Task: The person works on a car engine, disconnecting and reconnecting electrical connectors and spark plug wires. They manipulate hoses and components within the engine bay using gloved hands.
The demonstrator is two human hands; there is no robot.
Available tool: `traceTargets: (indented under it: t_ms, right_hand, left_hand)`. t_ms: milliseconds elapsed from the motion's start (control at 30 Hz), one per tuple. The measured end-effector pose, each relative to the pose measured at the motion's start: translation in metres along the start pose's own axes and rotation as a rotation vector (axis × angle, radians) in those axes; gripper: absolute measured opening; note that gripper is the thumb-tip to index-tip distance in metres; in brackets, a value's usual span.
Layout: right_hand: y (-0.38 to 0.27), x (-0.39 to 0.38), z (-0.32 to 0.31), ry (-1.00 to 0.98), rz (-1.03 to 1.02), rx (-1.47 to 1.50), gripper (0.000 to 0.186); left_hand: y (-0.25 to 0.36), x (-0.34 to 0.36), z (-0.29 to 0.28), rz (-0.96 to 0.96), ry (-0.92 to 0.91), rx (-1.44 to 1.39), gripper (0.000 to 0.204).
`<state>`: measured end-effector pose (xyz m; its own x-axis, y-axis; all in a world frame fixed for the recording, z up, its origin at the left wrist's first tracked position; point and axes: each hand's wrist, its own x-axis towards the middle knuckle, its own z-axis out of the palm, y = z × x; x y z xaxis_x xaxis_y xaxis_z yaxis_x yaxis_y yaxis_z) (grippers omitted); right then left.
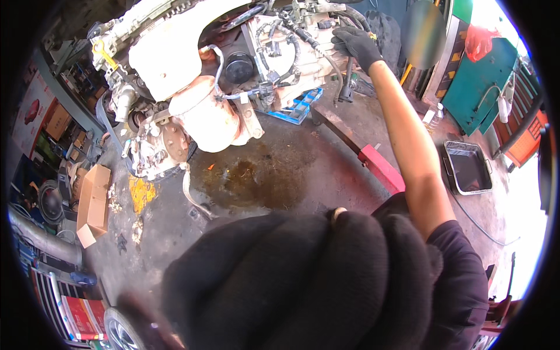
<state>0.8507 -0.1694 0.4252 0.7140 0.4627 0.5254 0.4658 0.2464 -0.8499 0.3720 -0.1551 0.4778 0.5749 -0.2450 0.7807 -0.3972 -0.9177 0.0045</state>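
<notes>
My right hand (359,46), in a black glove, reaches far out to the right end of a large engine (233,70). Its fingers stretch leftward over the hoses and wiring there; contact with any one part is too small to tell. A black wiring harness (291,44) runs over that side of the engine. Very close and blurred, my left hand (315,280) fills the lower middle, also black-gloved, its fingers curled together. A small tan rounded edge (338,214) shows between its fingers; what it belongs to is hidden.
Beneath the engine lie a blue plastic crate (300,108) and a dark oily stain (251,181). A red metal leg (380,169) crosses the floor below my right arm. A drain pan (468,168) stands at right, a cardboard box (93,204) at left, a wheel (121,332) at lower left.
</notes>
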Motion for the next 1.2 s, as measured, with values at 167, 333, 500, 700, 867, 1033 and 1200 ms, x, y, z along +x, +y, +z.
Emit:
traceTargets:
  t_ms: [167,333,500,700,867,1033,1200]
  right_hand:
    - [-0.02,-0.015,-0.044,0.053,-0.094,-0.534,0.034]
    - [-0.045,-0.05,-0.029,0.087,-0.177,-0.864,0.025]
    - [-0.047,-0.078,-0.043,-0.034,-0.236,-0.865,0.03]
    - [-0.029,-0.049,-0.059,0.046,-0.362,-0.781,0.028]
    - [0.005,0.013,-0.078,0.229,-0.79,-0.693,0.021]
    - [-0.015,0.035,-0.082,0.217,-0.823,-0.81,0.028]
    - [0.044,0.059,-0.083,0.061,-1.14,-1.099,0.047]
  left_hand:
    - [-0.043,0.039,0.008,-0.03,0.176,-0.003,0.025]
    - [-0.205,0.069,0.053,-0.07,-0.057,0.395,0.048]
    - [-0.283,0.114,0.085,0.072,-0.068,0.163,0.028]
    - [-0.32,0.181,0.106,-0.169,-0.009,-0.004,0.037]
    - [-0.306,0.218,0.147,-0.05,-0.445,0.028,0.034]
    - [-0.302,0.222,0.137,-0.223,-0.522,0.066,0.034]
    - [-0.28,0.206,0.108,-0.547,-0.476,0.151,0.029]
